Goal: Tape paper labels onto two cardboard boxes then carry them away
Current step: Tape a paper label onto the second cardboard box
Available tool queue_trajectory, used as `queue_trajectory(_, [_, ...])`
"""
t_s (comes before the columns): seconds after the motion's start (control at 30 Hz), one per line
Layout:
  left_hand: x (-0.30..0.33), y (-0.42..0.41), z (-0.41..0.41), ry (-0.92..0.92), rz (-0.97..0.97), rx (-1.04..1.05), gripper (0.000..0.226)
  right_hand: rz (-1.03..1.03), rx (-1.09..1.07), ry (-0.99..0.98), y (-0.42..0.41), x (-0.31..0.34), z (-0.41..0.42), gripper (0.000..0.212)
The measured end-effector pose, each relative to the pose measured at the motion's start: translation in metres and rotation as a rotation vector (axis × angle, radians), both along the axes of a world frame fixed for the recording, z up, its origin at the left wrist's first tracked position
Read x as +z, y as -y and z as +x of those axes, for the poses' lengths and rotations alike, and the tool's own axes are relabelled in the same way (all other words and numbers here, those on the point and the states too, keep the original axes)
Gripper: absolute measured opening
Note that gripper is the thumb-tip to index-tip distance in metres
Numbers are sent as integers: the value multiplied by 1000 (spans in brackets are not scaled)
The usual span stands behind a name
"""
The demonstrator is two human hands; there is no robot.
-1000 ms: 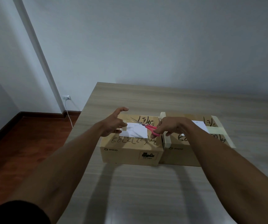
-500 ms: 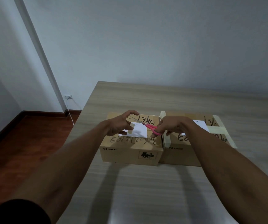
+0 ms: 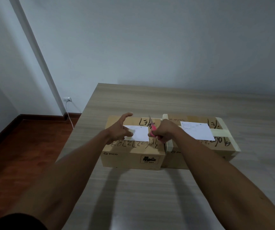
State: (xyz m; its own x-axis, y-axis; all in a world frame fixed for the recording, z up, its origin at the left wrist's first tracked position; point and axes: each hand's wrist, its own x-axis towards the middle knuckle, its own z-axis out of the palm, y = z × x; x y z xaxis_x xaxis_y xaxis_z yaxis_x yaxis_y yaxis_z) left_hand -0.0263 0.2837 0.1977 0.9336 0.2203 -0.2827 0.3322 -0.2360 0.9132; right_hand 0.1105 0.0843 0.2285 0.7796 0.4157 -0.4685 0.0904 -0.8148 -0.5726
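Two cardboard boxes stand side by side on the wooden table. On the left box (image 3: 131, 155) lies a white paper label (image 3: 140, 133). My left hand (image 3: 119, 130) rests on the label's left edge, thumb pressing a small piece of tape (image 3: 131, 131) there, fingers spread. My right hand (image 3: 164, 131) grips pink-handled scissors (image 3: 152, 128) at the label's right edge, blades pointing away from me. The right box (image 3: 199, 155) carries its own white label (image 3: 197, 131) and pale tape strips (image 3: 223, 132) over its top.
The table (image 3: 150, 196) reaches to the grey back wall. Its left edge drops to a red-brown floor (image 3: 25, 146). A wall socket with a white cable (image 3: 68, 103) sits at the left.
My left hand moved down onto the label's left edge with the tape piece. The scissors swung upright, and my right hand slid clear of the right box's label.
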Motion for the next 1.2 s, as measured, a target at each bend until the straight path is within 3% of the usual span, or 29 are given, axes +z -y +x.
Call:
queue_trajectory(0.1, [-10, -3, -7, 42, 67, 94, 96, -4, -48, 94, -12, -9, -16, 38])
queue_trajectory(0.2, [-13, -4, -18, 27, 336, 121, 99, -30, -116, 156, -19, -17, -25, 37])
queue_trajectory(0.33, [-20, -14, -31, -24, 633, 166, 103, 169, -406, -248, -28, -29, -30, 13])
queue_trajectory(0.43, [-26, -21, -37, -55, 716, 174, 103, 102, -385, -421, -26, -41, -27, 27])
queue_trajectory(0.47, [-28, -22, -39, -59, 733, 173, 104, 64, -400, -389, -24, -42, -26, 25])
queue_trajectory(0.53, [-32, -23, -40, -72, 743, 174, 105, 9, -449, -141, -20, -52, -22, 19])
queue_trajectory(0.7, [-40, -21, -40, -93, 784, 160, 103, -24, -278, 175, -24, -62, -30, 23])
queue_trajectory(0.93, [-46, -22, -39, -92, 750, 177, 108, 13, -201, 260, -31, -72, -37, 18])
queue_trajectory(1.2, [-58, -28, -37, -83, 731, 184, 107, -89, -160, 382, -36, -77, -32, 20])
